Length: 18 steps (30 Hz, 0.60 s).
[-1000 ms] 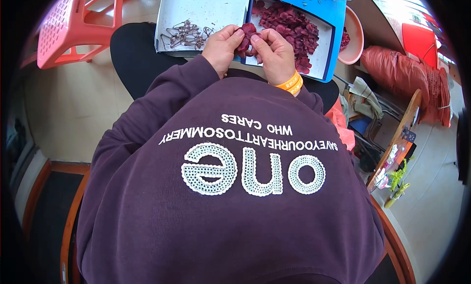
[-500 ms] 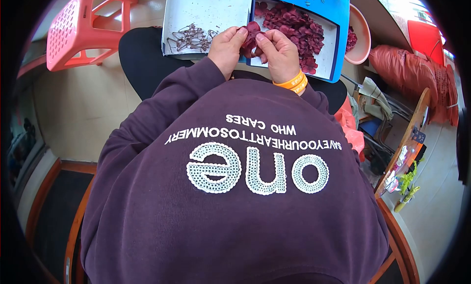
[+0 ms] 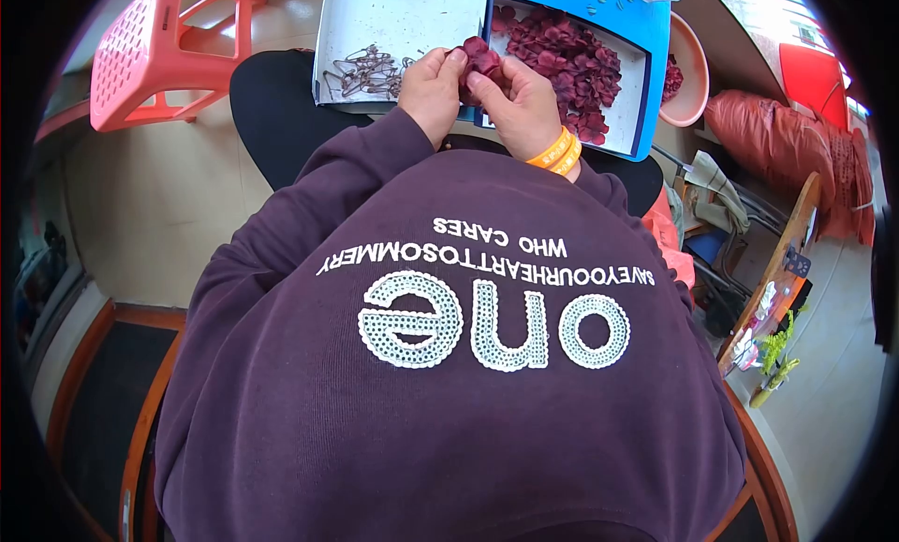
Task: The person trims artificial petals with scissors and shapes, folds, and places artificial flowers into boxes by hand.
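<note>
Dark red fabric-like petals [image 3: 479, 57] are pinched between my two hands, over the gap between two shallow trays. My left hand [image 3: 433, 95] grips their left side with thumb and fingers closed. On the other side my right hand [image 3: 523, 109], with orange bands at the wrist, presses its thumb onto the petals. Just left of my left hand, a tangle of thin brown wire pieces [image 3: 363, 72] lies in the white tray [image 3: 403, 22]. A heap of loose dark red petals [image 3: 571, 65] fills much of the blue-edged box [image 3: 646, 93] beside my right hand.
A pink plastic stool [image 3: 169, 46] stands at the upper left. To the right of the box is a pink basin [image 3: 691, 51] with dark red petals inside. A red bundle [image 3: 777, 135] and a wooden board [image 3: 773, 261] are farther right.
My right hand has turned inward and shifted slightly left, its thumb now lying across the petals. My left hand stays nearly in place, still pinching.
</note>
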Each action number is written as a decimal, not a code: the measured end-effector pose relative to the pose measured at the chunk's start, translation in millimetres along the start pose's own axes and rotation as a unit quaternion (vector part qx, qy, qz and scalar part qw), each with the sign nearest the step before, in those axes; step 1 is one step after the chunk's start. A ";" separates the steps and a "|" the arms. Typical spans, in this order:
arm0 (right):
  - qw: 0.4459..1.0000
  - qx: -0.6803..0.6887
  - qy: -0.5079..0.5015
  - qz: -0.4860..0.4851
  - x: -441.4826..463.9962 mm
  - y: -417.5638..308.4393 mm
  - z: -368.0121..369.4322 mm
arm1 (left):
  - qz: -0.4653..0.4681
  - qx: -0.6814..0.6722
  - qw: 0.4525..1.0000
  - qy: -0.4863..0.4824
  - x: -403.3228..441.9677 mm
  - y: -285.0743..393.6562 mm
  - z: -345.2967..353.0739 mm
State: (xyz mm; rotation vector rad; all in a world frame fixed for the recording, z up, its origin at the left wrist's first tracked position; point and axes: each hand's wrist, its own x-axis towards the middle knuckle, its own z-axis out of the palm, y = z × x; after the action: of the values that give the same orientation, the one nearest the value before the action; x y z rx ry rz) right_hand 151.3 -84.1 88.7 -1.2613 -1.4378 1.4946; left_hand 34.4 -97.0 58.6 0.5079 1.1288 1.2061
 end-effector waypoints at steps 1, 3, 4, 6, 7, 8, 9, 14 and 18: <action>1.000 0.007 0.002 -0.001 0.8 1.9 0.8 | 0.007 0.017 1.000 0.008 0.0 -0.3 -0.3; 1.000 0.020 0.005 -0.006 3.2 5.6 1.5 | 0.023 0.051 0.998 0.025 1.2 -0.2 -0.5; 1.000 0.019 0.004 -0.006 4.5 7.4 0.7 | 0.023 0.050 0.998 0.026 2.3 -0.1 -0.5; 1.000 0.013 0.006 0.009 6.6 11.5 -3.9 | 0.011 0.006 1.000 0.025 4.8 -0.8 -0.3; 1.000 0.013 0.005 0.005 -5.6 7.9 -19.7 | 0.016 -0.011 1.000 0.024 -6.3 -2.7 15.6; 1.000 0.011 0.006 0.012 -4.9 9.5 -21.1 | 0.010 -0.033 0.999 0.024 -6.1 -2.7 15.3; 1.000 0.010 0.005 0.013 -4.3 10.0 -21.7 | 0.010 -0.033 0.999 0.025 -6.2 -2.3 15.0; 0.999 0.041 0.003 0.008 -1.2 10.8 -24.0 | 0.009 -0.029 0.999 0.044 -3.9 1.0 14.2; 0.986 0.158 -0.007 0.046 0.7 4.6 -24.0 | 0.065 0.258 0.959 0.095 21.6 3.0 -2.7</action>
State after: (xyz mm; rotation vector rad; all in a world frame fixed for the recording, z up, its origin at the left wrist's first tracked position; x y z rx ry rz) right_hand 174.5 -76.9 86.2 -1.1337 -1.1084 1.7169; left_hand 29.3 -77.0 51.1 0.8864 1.6090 1.0824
